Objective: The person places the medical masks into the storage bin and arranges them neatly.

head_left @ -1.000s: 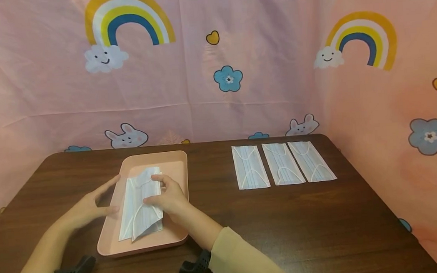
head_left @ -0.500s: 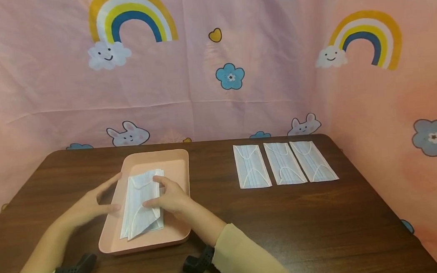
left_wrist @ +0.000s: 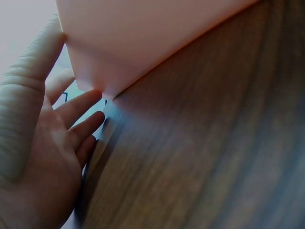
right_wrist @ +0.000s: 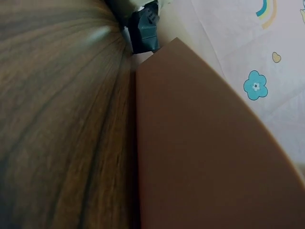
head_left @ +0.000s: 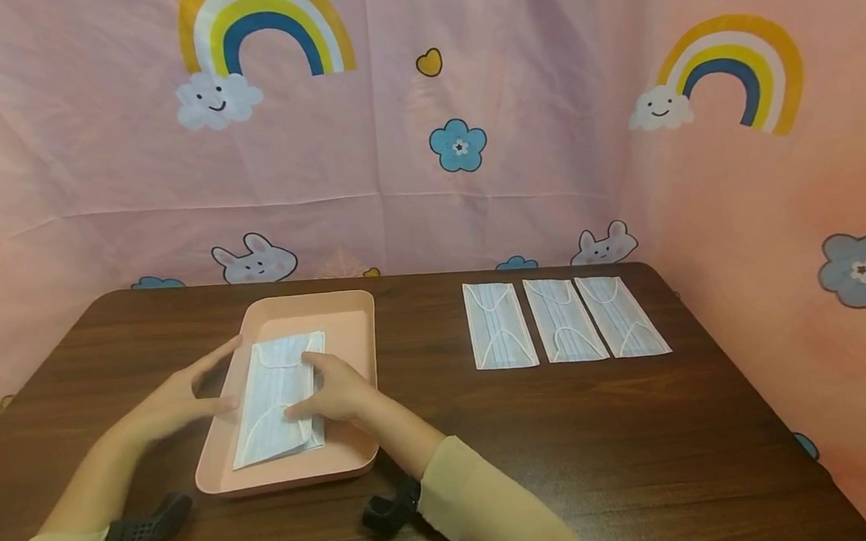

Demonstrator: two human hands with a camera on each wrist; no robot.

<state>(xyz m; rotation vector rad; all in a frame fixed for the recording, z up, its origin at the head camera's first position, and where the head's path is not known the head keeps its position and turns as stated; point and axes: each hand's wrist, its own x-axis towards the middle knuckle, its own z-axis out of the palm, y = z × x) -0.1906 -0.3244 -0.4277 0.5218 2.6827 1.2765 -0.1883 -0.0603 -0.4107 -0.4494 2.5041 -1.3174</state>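
And here we are at the tray (head_left: 345,327), where laying masks in neatly looks to be the step in hand. The top mask (head_left: 273,404) lies inside it, nearly flat, its lower right corner lifting a little, with at least one more mask (head_left: 319,430) peeking out beneath its right side. The right hand (head_left: 339,388) reaches in over that side, thumb and forefinger spread apart on the top mask, the forefinger higher up, both close to its edge. Pinching, or merely resting there? I can't tell; the other fingers are out of sight (and the right wrist's view offers little but tray wall). Over on the other flank, the left hand (head_left: 180,402) has its fingers released and spread at the tray's left rim, clasping nothing, its thumb tip just beside the top mask. Steadying duty, I'd say. What does the next move call for? My guess: a light press to settle that corner and square the edges, then a clean lift of the right fingers without dragging the mask along. Three masks (head_left: 564,320) lie side by side on the table (head_left: 563,444), well off to the right, no hand near them.
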